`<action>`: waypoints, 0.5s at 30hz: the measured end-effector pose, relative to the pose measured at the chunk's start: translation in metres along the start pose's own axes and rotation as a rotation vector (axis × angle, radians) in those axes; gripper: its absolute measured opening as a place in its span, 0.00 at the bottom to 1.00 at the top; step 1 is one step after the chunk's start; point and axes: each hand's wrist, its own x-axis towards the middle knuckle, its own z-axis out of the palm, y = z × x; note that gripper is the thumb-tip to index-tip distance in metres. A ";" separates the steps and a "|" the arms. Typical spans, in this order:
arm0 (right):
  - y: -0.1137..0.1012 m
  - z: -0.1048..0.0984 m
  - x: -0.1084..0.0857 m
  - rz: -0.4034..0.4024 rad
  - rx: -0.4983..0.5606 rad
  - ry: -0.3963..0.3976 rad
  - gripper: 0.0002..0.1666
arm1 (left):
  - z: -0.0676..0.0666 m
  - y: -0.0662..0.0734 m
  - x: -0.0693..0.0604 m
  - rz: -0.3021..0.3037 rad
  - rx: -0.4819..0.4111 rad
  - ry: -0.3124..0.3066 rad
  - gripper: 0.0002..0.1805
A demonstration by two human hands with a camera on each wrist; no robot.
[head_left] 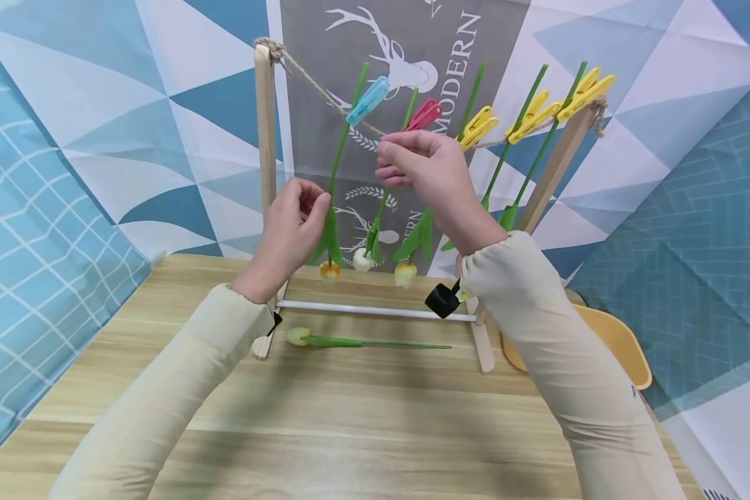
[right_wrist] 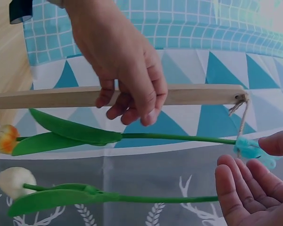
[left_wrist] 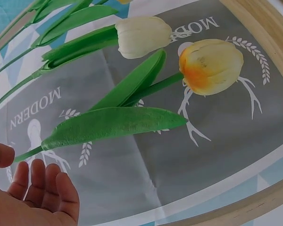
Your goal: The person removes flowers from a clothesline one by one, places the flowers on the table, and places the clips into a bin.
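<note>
An artificial tulip with an orange-and-white bloom (head_left: pixel 330 272) hangs head down from the twine, its stem held by a blue clothespin (head_left: pixel 367 101). Close beside that stem is my left hand (head_left: pixel 290 222), fingers loosely bent; in the right wrist view it looks apart from the stem. My right hand (head_left: pixel 434 173) is raised just below a red clothespin (head_left: pixel 425 114), thumb and fingers parted in the right wrist view, holding nothing visible. Behind it, a white tulip (head_left: pixel 362 259) hangs from the red clothespin. Another tulip (head_left: pixel 406 273) hangs to its right, partly hidden.
Wooden posts (head_left: pixel 265 132) with a white crossbar (head_left: pixel 375 310) carry the twine (head_left: pixel 312 82). Yellow clothespins (head_left: pixel 478 128) hold more stems on the right. One tulip (head_left: pixel 334 341) lies on the wooden table (head_left: pixel 325 430). A yellow-orange tray (head_left: pixel 619 347) stands at right, partly behind my sleeve.
</note>
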 end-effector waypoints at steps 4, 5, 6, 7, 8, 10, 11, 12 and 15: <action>-0.010 0.002 0.002 -0.021 0.009 0.024 0.18 | 0.000 0.001 0.003 0.002 -0.003 0.012 0.14; -0.012 0.003 0.003 -0.022 0.017 0.032 0.18 | 0.000 0.001 0.005 0.006 -0.004 0.017 0.14; -0.014 0.003 0.003 -0.026 0.020 0.039 0.19 | -0.001 0.001 0.006 0.007 -0.003 0.021 0.15; -0.016 0.004 0.004 -0.028 0.022 0.046 0.19 | -0.001 0.002 0.008 0.008 -0.002 0.025 0.15; -0.018 0.004 0.004 -0.029 0.025 0.051 0.19 | -0.001 0.002 0.009 0.007 -0.003 0.028 0.15; -0.022 0.005 0.006 -0.021 0.033 0.060 0.20 | -0.001 0.003 0.011 0.007 -0.004 0.031 0.15; -0.024 0.005 0.006 -0.019 0.040 0.063 0.21 | -0.001 0.003 0.012 0.005 -0.003 0.031 0.16; -0.025 0.005 0.007 -0.019 0.048 0.066 0.21 | -0.001 0.003 0.013 0.002 -0.001 0.030 0.16; -0.029 0.005 0.009 -0.015 0.068 0.083 0.22 | -0.002 0.004 0.014 -0.001 0.003 0.024 0.17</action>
